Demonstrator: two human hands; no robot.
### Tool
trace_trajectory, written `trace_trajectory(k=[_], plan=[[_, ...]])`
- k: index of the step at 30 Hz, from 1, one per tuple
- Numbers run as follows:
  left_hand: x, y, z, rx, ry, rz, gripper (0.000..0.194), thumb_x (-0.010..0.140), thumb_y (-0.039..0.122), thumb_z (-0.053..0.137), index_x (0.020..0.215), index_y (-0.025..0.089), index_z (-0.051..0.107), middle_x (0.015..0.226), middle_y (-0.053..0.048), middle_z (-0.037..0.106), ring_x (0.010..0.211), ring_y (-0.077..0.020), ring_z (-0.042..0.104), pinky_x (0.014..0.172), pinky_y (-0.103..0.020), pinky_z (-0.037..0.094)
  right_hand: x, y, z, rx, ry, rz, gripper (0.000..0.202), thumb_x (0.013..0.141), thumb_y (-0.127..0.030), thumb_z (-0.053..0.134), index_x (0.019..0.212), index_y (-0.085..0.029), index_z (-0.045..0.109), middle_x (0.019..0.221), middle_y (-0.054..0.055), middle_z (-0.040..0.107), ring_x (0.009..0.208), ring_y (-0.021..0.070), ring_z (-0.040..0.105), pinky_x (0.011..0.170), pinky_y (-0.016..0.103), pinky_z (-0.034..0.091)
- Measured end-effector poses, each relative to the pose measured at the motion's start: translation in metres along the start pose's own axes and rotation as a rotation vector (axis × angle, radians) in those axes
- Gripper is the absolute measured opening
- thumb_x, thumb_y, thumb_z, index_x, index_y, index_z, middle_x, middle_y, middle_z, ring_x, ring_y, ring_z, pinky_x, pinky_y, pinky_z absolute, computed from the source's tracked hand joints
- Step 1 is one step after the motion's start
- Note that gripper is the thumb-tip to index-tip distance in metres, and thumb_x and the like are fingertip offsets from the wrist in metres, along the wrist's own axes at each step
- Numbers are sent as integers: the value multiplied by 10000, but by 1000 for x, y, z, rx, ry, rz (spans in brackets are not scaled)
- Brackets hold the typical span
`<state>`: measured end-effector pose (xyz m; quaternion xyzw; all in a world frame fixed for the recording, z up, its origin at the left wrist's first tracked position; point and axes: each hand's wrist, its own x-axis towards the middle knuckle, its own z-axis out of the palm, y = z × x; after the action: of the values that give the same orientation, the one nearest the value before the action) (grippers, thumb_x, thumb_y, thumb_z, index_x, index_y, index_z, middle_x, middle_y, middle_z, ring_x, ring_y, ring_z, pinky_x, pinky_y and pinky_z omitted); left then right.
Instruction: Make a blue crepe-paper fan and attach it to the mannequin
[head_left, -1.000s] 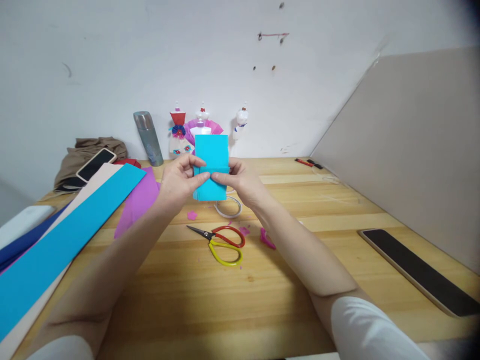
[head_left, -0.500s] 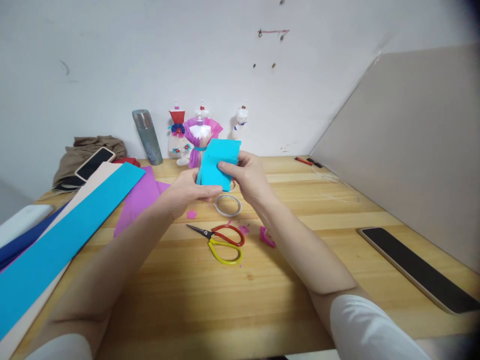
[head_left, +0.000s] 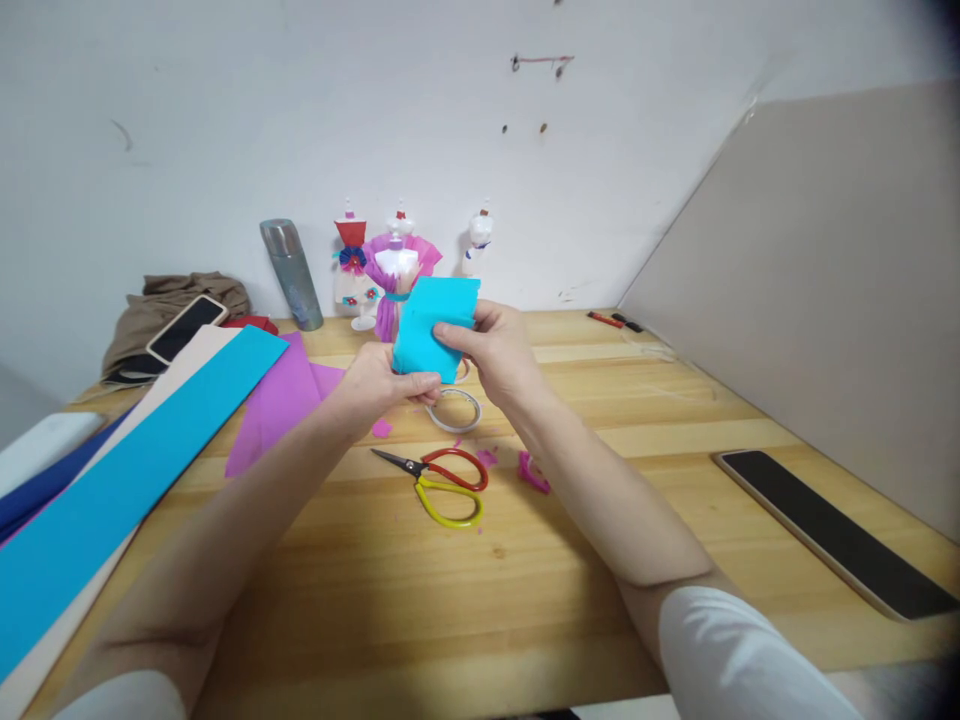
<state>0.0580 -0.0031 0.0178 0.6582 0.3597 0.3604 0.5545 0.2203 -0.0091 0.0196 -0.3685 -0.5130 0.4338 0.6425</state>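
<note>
Above the middle of the table I hold a piece of folded blue crepe paper (head_left: 429,325) between both hands. My right hand (head_left: 495,345) pinches its right side, thumb lying across the front. At the lower left edge my left hand (head_left: 379,385) is closed on the same paper, its thumb pointing right under it. Below the hands lie scissors (head_left: 435,480) with one red and one yellow handle, blades to the left. A roll of tape (head_left: 455,411) rests just under the paper. Small pink paper cut-outs (head_left: 382,428) and a pink curled piece (head_left: 533,472) lie nearby.
Long blue, pale and dark blue paper strips (head_left: 142,490) and purple paper (head_left: 277,410) cover the left side. At the back stand a flask (head_left: 291,275) and small dressed figures (head_left: 397,265). Phones lie at left (head_left: 187,328) and right (head_left: 832,530). A partition (head_left: 825,250) borders the right.
The blue paper's left part, which showed loose layered edges, now looks smoother and bent round at the left. Both hands stay almost in place; the whole view has shifted slightly.
</note>
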Motion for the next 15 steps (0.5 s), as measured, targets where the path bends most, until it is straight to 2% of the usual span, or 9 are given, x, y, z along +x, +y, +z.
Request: trace_trajectory(k=[3, 6, 12, 15], plan=[[0, 0, -2, 0, -17, 15, 249, 600, 309, 869, 736, 143, 743, 732, -44, 749, 704, -190, 694, 722, -331, 590, 0, 2, 0, -5, 11, 7, 244, 539, -308, 823, 708, -188, 694, 679, -3, 690, 634, 154, 614, 583, 292, 512], [2, -4, -1, -11, 16, 17, 344, 573, 324, 897, 833, 143, 762, 817, -56, 769, 756, -210, 707, 710, -326, 576, 0, 4, 0, -7, 20, 4, 260, 556, -312, 824, 764, -195, 718, 758, 18, 722, 693, 174, 644, 620, 311, 534], [4, -10, 5, 94, 115, -32, 185, 613, 265, 840, 692, 160, 710, 644, -22, 694, 646, -194, 653, 655, -337, 543, -2, 6, 2, -39, 8, -26, 257, 592, -325, 823, 793, -200, 725, 772, 28, 726, 715, 195, 655, 627, 330, 536], [2, -2, -3, 157, 49, 7, 228, 589, 306, 860, 706, 179, 712, 709, -22, 711, 713, -211, 664, 665, -332, 541, -2, 5, 1, -25, -10, -54, 267, 580, -332, 826, 789, -204, 721, 805, 28, 743, 752, 202, 668, 668, 340, 554]])
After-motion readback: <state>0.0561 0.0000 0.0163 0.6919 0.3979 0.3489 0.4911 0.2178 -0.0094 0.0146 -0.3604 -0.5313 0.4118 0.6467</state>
